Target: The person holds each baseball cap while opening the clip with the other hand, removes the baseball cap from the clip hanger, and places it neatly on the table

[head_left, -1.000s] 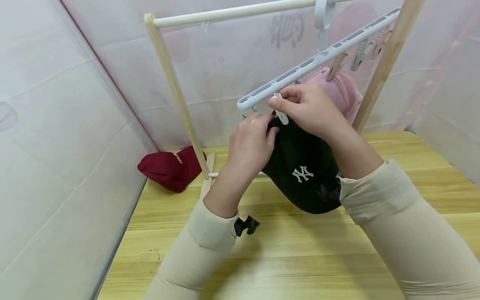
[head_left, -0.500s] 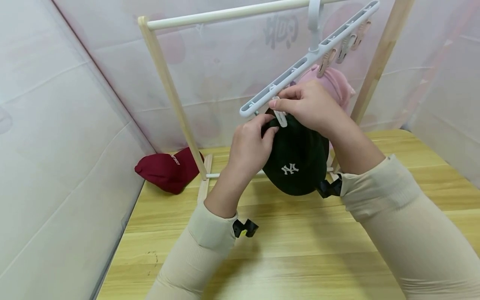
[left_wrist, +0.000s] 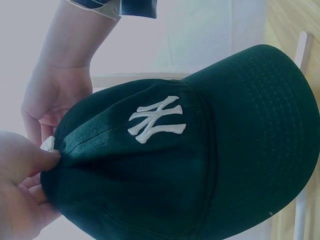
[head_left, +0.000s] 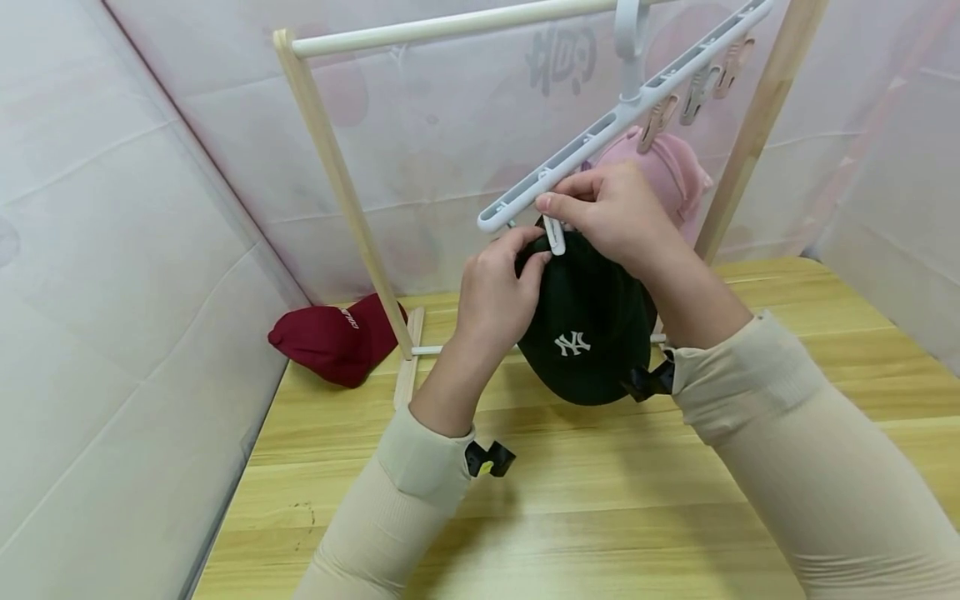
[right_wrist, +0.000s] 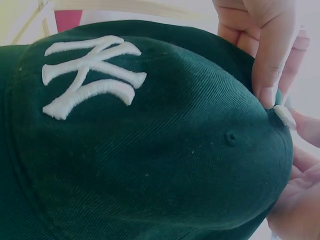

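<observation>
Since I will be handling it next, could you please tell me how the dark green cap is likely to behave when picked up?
The dark green cap looks soft: its crown creases where the left hand pinches it. It is probably light, since it hangs from fingertip holds and a small white clip. The brim seems stiffer, keeping its curve.

left grip [head_left: 498, 287]: fingers curled, pinching | right grip [head_left: 607, 212]: pinching, raised

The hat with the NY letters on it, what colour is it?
The hat is dark green with white letters, clearest in the right wrist view.
</observation>
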